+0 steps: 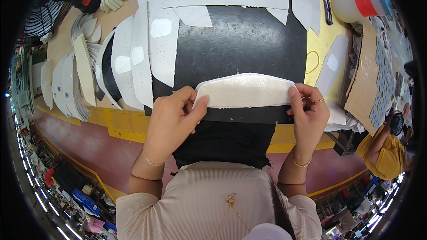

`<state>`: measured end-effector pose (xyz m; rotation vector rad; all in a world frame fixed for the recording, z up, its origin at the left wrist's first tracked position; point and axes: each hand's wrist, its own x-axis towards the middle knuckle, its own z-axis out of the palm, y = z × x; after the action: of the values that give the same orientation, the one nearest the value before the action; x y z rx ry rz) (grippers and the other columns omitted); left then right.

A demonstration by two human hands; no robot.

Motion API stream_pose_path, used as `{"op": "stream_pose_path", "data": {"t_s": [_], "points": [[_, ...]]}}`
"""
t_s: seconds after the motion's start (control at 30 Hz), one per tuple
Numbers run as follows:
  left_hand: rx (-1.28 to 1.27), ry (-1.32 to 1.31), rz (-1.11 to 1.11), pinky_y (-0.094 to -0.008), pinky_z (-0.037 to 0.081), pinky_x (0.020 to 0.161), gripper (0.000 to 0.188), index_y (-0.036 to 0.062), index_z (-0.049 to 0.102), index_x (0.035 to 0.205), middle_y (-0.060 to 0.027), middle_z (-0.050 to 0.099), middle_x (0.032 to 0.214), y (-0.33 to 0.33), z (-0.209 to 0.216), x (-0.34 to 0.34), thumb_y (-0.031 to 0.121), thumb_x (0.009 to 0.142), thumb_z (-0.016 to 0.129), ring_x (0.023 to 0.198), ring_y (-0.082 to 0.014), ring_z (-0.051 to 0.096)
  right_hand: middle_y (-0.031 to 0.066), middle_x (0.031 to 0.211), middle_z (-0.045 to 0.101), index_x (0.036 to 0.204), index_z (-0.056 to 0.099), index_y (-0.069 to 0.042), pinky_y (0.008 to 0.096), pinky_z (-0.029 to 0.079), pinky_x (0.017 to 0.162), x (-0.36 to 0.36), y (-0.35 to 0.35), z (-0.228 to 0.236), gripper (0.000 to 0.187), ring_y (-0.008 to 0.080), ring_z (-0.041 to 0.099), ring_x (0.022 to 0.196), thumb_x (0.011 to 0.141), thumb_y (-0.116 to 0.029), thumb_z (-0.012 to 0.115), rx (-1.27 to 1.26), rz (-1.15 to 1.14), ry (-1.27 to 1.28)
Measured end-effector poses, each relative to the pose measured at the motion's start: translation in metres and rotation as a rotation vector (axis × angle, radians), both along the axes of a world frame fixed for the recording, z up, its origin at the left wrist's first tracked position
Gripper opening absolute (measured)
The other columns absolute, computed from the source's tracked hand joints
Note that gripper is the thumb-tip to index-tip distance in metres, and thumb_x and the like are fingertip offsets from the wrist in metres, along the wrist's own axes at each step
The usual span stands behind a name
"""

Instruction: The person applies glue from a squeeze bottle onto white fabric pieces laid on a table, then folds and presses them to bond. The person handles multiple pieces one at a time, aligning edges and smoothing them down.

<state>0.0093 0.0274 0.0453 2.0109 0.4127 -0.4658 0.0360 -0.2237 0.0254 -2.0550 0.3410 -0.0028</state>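
Observation:
A curved, cream-coloured fabric panel [247,91] stretches between my two hands, just above the front edge of a black work mat [242,40]. My left hand [171,113] pinches its left end between thumb and fingers. At the other end, my right hand [309,106] grips the panel's corner the same way, its thumb lying on top. The panel's upper edge arches, and a small jagged stretch shows along its lower left edge. Pale panels with white patches, such as this one [161,40], overlap along the mat's left and far sides.
Stacks of cut pieces [71,86] lie at the far left. On the right are a bottle with a red band [356,7], dark thread snips [328,9], a yellow sheet [318,60] and a cardboard piece [362,78]. A person in yellow [383,153] is farther right.

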Motion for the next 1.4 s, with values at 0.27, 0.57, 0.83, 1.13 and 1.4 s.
{"op": "stream_pose_path", "data": {"t_s": [0.27, 0.57, 0.83, 1.13, 1.4], "points": [[0.1, -0.054, -0.052, -0.0211, 0.039, 0.041, 0.031, 0.0, 0.06, 0.074, -0.0023, 0.056, 0.053, 0.0, -0.003, -0.001, 0.023, 0.092, 0.069, 0.044, -0.0048, 0.052, 0.0041, 0.076, 0.059, 0.091, 0.068, 0.002, 0.0237, 0.042, 0.051, -0.001, 0.003, 0.003, 0.012, 0.0066, 0.046, 0.057, 0.087, -0.008, 0.073, -0.127, 0.036, -0.017], [0.57, -0.24, -0.164, -0.0401, 0.047, 0.071, 0.023, 0.0028, 0.062, 0.095, -0.0178, 0.063, 0.095, -0.005, 0.011, 0.001, 0.017, 0.082, 0.075, 0.084, -0.0321, 0.061, 0.0133, 0.123, 0.055, 0.12, 0.06, -0.008, 0.0394, 0.044, 0.093, 0.0, 0.0, 0.005, 0.044, 0.0312, 0.056, 0.105, 0.079, -0.002, 0.074, -0.544, 0.195, -0.308], [0.417, -0.735, -0.531, -0.0523, 0.031, 0.113, 0.067, -0.0007, 0.038, 0.146, -0.0268, 0.032, 0.153, -0.032, -0.035, -0.016, 0.009, 0.085, 0.063, 0.141, -0.043, 0.035, 0.0081, 0.153, 0.04, 0.144, 0.046, -0.011, 0.0507, 0.022, 0.117, -0.021, 0.048, 0.003, 0.066, 0.0292, 0.034, 0.143, 0.085, -0.035, 0.065, -0.575, 0.844, -0.313], [0.666, -0.579, -0.638, -0.0487, 0.023, 0.117, 0.072, 0.0015, 0.032, 0.151, -0.0194, 0.029, 0.157, -0.024, -0.029, -0.024, 0.04, 0.095, 0.056, 0.146, -0.0329, 0.029, 0.0051, 0.157, 0.034, 0.15, 0.038, -0.014, 0.0496, 0.017, 0.119, -0.023, -0.009, -0.002, 0.076, 0.0225, 0.03, 0.146, 0.086, -0.048, 0.062, -0.781, 0.738, -0.203], [0.625, -0.495, -0.491, -0.0497, 0.023, 0.117, 0.073, -0.0013, 0.032, 0.149, -0.0213, 0.029, 0.156, -0.009, -0.017, -0.04, 0.035, 0.094, 0.062, 0.145, -0.0347, 0.029, 0.0078, 0.15, 0.042, 0.144, 0.045, -0.011, 0.0537, 0.015, 0.119, -0.018, 0.001, 0.005, 0.068, 0.0275, 0.038, 0.139, 0.085, -0.035, 0.07, -0.693, 0.676, -0.207]]}}
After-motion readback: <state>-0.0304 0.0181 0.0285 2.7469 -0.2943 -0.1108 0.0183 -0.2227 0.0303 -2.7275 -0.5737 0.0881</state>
